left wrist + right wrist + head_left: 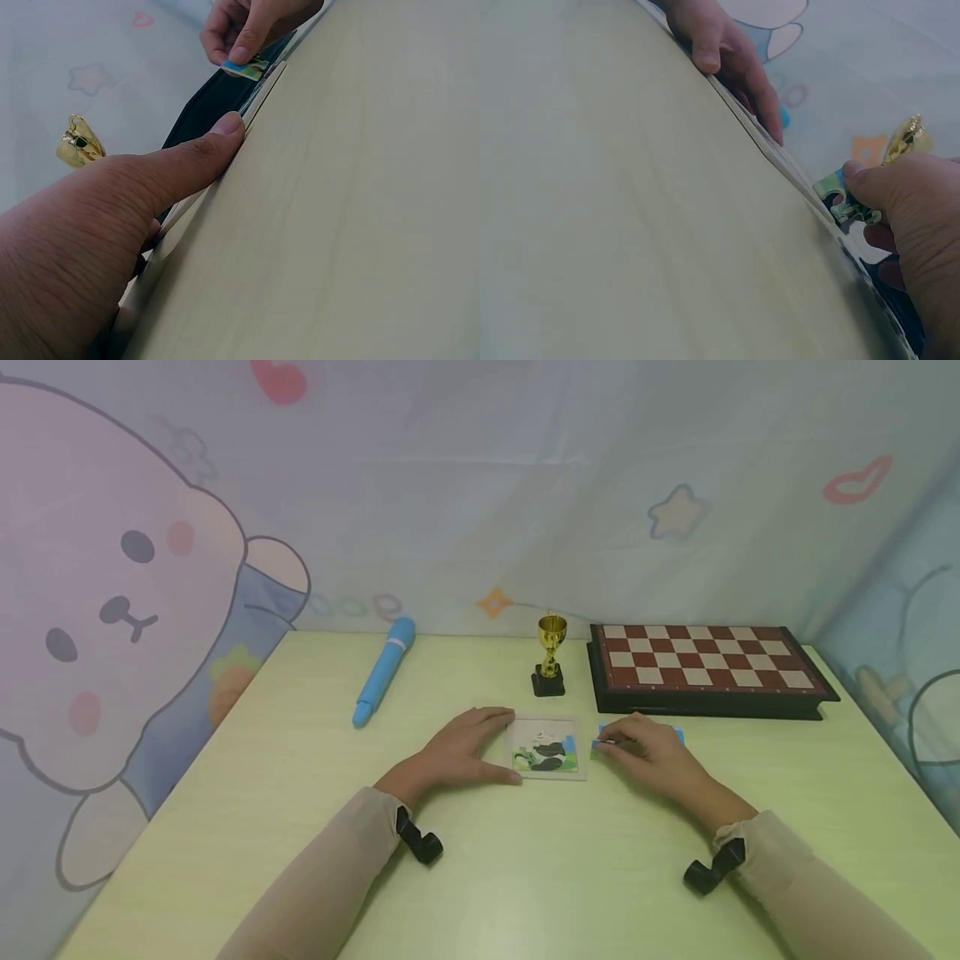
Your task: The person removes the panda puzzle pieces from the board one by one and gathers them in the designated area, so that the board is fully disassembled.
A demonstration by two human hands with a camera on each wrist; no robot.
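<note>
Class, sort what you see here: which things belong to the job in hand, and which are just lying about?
In the job:
Pale-framed square panda picture, touched by the left hand
Small flat green-and-blue printed piece, pinched by the right hand

Apparently just lying about:
Long blue microphone-shaped stick
Shiny gold trophy cup on a black base
Black-sided box with a red-and-white chequered top

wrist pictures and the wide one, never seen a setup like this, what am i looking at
There is no machine, just a person's left hand and right hand. The wide view is taken from the head, looking down; the two tilted views come from the black wrist cameras, one per arm. On the table are a framed panda picture, a gold trophy, a checkered board and a blue microphone-shaped object. The left hand touches the framed panda picture's edge; the right hand pinches a small printed piece.
</note>
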